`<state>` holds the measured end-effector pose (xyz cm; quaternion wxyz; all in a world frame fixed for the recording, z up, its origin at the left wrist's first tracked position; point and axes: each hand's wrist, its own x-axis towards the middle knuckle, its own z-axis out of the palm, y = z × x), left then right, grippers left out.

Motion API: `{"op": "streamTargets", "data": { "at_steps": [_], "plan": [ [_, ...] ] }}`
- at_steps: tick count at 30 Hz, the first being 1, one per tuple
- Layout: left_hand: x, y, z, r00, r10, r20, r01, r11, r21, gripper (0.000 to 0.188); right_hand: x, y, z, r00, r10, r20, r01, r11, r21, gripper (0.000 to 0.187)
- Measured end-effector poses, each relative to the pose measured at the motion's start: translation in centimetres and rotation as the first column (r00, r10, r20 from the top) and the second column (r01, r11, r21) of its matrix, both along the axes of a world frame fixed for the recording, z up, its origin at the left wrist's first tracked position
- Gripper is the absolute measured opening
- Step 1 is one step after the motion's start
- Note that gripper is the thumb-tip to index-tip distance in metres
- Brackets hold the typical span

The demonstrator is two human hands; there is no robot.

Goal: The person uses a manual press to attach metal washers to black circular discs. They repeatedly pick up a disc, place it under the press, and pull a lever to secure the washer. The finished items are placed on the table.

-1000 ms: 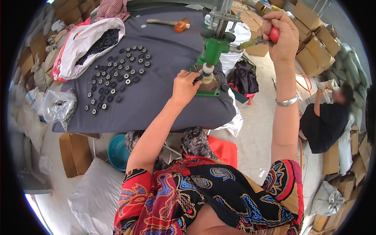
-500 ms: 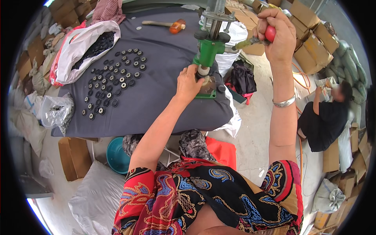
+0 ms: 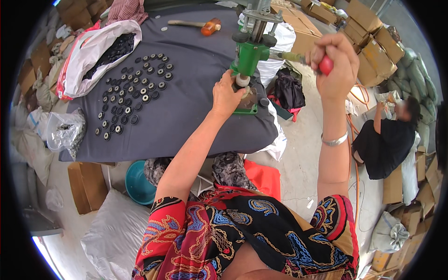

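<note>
A green hand press (image 3: pixel 249 58) stands at the right end of the cloth-covered table. My right hand (image 3: pixel 337 70) is wrapped round the end of its lever (image 3: pixel 293 57), and the red ball knob (image 3: pixel 326 65) shows between the fingers. Low on the press, my left hand (image 3: pixel 226 95) has thumb and fingers closed in beside the white ram tip (image 3: pixel 242 80). A small dark piece seems to sit under that tip, mostly hidden by the fingers. Left of the press lie several black round parts with metal centres (image 3: pixel 146 98), spread over the dark grey cloth (image 3: pixel 186 126).
An open white sack of black parts (image 3: pixel 100 60) and a clear bag of small pieces (image 3: pixel 67 130) lie on the table's left. A mallet (image 3: pixel 210 27) rests at the back. Under the front edge stands a teal basin (image 3: pixel 140 182). Another person (image 3: pixel 387 135) sits at the right.
My right hand has moved slightly down and right with the lever, which now lies more level. My left hand stays at the ram. The view has shifted slightly.
</note>
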<state>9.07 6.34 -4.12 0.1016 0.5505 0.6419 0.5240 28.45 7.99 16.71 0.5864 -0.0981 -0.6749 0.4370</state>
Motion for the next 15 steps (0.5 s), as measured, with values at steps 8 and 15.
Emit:
{"op": "streamTargets", "data": {
  "at_steps": [8, 15],
  "plan": [
    [-0.6, -2.4, 1.2, 0.991, -0.097, 0.091, 0.094, 0.995, 0.046, 0.074, 1.0, -2.8, -9.1, 0.987, 0.069, -0.147, -0.006, 0.920, 0.391, 0.016],
    [-1.4, -1.3, 0.8, 0.998, -0.041, -0.039, 0.042, 0.999, 0.023, 0.071, 1.3, -2.4, -6.2, 0.999, -0.052, 0.009, 0.048, 0.961, 0.272, 0.016]
  ]
}}
